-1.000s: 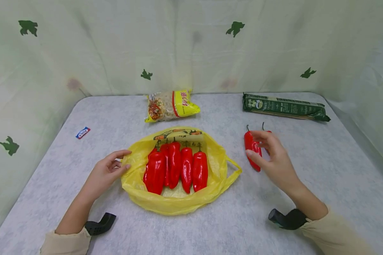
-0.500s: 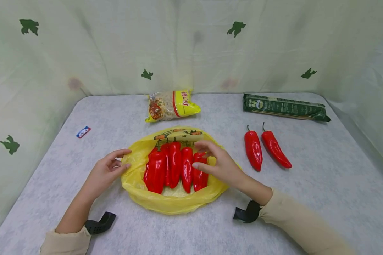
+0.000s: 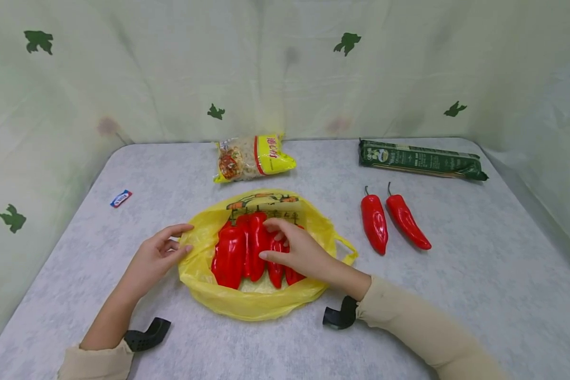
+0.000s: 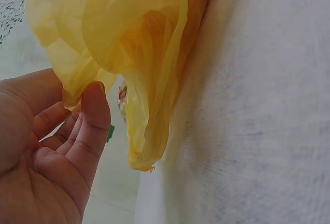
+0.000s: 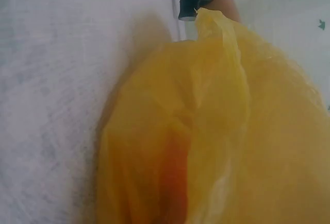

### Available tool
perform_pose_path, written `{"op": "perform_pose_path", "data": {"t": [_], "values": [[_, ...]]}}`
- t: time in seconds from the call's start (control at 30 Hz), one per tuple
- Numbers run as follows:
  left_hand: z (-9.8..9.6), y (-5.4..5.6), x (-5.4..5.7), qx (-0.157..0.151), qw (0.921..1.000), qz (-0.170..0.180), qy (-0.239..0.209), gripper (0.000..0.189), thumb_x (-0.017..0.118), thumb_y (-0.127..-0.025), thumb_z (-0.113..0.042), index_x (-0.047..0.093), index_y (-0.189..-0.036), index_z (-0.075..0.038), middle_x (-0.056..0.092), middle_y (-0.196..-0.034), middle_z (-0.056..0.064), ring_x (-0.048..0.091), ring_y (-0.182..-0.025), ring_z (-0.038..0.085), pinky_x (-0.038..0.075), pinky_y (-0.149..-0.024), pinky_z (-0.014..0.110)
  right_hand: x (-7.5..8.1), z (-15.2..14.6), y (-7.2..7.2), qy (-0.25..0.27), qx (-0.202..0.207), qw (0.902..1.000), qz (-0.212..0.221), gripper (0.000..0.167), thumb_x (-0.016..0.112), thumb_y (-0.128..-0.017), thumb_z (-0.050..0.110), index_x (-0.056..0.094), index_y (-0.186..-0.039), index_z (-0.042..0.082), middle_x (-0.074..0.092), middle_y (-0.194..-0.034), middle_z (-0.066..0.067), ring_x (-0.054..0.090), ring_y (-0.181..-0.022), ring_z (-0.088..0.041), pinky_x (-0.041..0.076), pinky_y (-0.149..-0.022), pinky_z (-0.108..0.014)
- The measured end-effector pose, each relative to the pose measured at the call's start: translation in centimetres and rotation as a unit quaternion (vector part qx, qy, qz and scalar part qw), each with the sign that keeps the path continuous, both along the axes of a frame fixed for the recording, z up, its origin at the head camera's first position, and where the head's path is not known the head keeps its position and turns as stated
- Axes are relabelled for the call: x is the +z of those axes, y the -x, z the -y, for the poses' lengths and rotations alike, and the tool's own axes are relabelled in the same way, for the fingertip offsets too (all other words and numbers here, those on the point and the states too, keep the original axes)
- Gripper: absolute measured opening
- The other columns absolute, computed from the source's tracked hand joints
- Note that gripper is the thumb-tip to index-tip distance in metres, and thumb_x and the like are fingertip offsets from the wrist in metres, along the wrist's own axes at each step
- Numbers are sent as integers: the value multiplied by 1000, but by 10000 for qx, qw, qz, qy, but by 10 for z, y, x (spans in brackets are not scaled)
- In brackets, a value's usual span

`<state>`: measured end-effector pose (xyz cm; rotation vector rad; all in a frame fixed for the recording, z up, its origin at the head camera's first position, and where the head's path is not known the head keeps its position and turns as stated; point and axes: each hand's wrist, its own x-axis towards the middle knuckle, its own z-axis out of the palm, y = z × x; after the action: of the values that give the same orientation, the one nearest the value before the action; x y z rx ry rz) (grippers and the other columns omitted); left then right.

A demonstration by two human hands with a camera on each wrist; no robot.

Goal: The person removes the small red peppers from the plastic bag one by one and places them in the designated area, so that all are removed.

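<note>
The yellow bag (image 3: pixel 261 307) sits on the table (image 3: pixel 247 348) with its mouth wide, and a bunch of red peppers (image 3: pixel 230 258) lies inside it, side by side. Two loose peppers (image 3: pixel 374 227) lie on the table to the right of the bag. The left hand (image 3: pixel 152 261) pinches the left edge of the bag between thumb and fingers. The right hand (image 3: pixel 304 253) is over the peppers in the right half of the bag, with its thumb and fingers spread apart. I cannot tell if it touches a pepper, since its own wrist view shows mostly the bag's side. The step seems to be handling the peppers inside the bag. To do it well, the left hand should keep its pinch light but sure, so the thin bag side does not flop inward. The right hand should come down from above, with the thumb on one side of a single pepper and the fingers on the other, around its fat part. The peppers look shiny, so they may slip, and the stems look thin, so they are a poor place to hold. Move slowly, because the peppers lie close together and one could bump the next. Watch the handle (image 3: pixel 346 243) on the right of the bag too, as it is near the right arm and could catch.
</note>
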<state>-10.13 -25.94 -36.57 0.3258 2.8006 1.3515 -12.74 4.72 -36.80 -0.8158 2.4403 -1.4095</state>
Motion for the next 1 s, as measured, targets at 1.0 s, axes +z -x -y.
{"op": "perform_pose_path", "data": {"t": [1.0], "values": [[0,0,-1,10,10000,24,84,38,60,-87,-19,51,-122,-6,50,-105,7,49,-70,11,42,-52,19,5,29,1,-1354,-455,9893,-309,65,71,-75,33,38,-131,27,59,-97,3,42,-84,-16,38,-62,-26]]}}
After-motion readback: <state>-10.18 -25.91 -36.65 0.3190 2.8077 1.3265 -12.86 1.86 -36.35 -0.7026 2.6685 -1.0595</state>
